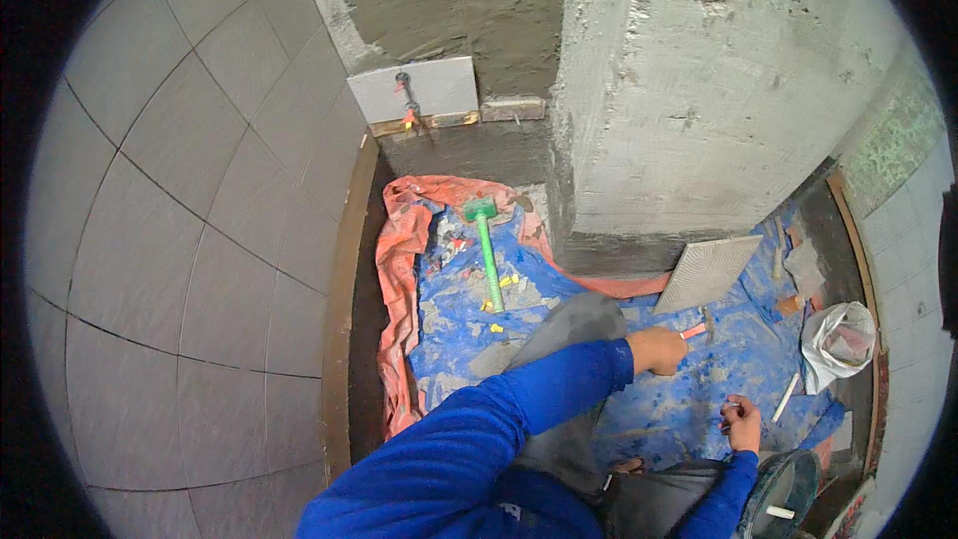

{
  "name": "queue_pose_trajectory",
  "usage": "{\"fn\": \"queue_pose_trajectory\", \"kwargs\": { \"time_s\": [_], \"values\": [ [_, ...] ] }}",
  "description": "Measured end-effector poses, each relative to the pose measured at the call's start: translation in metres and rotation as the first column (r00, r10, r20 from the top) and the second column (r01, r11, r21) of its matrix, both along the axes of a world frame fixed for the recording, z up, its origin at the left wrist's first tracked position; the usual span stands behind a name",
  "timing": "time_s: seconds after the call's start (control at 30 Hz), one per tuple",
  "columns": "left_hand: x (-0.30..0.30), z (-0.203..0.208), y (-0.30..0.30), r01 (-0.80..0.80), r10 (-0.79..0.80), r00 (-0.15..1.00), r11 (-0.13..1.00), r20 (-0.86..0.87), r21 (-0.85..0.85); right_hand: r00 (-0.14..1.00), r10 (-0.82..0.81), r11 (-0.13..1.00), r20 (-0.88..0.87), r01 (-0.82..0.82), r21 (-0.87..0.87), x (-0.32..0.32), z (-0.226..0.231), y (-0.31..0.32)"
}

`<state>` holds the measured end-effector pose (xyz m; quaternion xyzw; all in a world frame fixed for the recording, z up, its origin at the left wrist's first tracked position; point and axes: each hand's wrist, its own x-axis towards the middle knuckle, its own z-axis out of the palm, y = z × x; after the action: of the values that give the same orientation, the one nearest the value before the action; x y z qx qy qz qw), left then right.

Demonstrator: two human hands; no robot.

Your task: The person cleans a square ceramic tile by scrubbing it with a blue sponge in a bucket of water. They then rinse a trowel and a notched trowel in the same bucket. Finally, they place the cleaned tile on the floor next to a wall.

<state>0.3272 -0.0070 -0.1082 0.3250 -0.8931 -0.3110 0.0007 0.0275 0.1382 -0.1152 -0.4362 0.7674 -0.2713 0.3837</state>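
My left hand is closed around a small hammer with a reddish handle, its narrow metal head pointing away to the right. Lower and to the right, my right hand has its fingers pinched together. Whatever it holds is too small to make out. A tile with a ridged back leans near the base of the concrete pillar, just beyond the hammer. On the blue sheet farther left lies a green mallet, with several small yellow pieces around its handle end.
Grey tiles cover the left wall. A bare concrete pillar juts in at the right. One light tile sits low on the mortared back wall, around pipe outlets. To the right are a white sack, a white stick and a dark bucket.
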Motion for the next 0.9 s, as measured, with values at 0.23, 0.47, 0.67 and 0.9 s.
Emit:
{"fn": "queue_pose_trajectory", "kwargs": {
  "time_s": [0.23,0.47,0.67,0.9],
  "values": [
    [-0.004,-0.005,-0.001,0.015,-0.015,1.000,1.000,0.027,0.006,1.000,0.003,1.000,-0.012,-0.003,-0.001,-0.002,-0.003,0.000],
    [-0.005,-0.010,-0.003,0.012,-0.013,0.999,1.000,0.034,0.026,1.000,-0.009,1.000,0.007,0.009,0.008,-0.006,-0.008,-0.001],
    [-0.007,-0.010,-0.001,-0.002,0.002,1.000,1.000,0.021,0.005,0.999,-0.012,1.000,0.036,0.011,0.025,-0.009,-0.011,-0.001],
    [-0.004,-0.008,-0.001,0.006,-0.006,1.000,1.000,0.012,0.002,1.000,-0.013,0.999,0.005,0.013,0.029,-0.007,-0.011,-0.001]
  ]
}}
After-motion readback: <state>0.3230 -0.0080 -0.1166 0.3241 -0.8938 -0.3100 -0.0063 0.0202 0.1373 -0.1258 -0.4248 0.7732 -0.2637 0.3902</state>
